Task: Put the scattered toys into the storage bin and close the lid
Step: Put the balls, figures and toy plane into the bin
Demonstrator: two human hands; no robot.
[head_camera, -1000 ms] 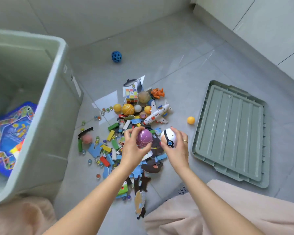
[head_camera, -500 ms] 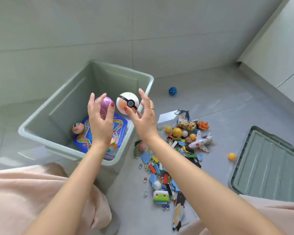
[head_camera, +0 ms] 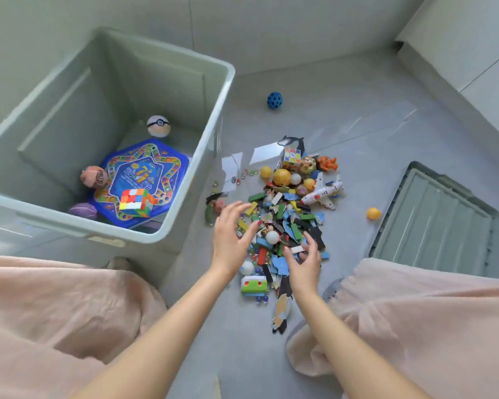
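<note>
Both hands, left hand and right hand, hover with fingers spread and empty over the toy pile right of the storage bin; best to scoop handfuls together.

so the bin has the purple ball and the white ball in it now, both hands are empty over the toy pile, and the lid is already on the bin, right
Not quite. The head view shows the lid lying on the floor to the right of the toy pile, not on the bin. The rest holds: the purple ball and white ball are inside, and the left hand and right hand are empty.
</note>
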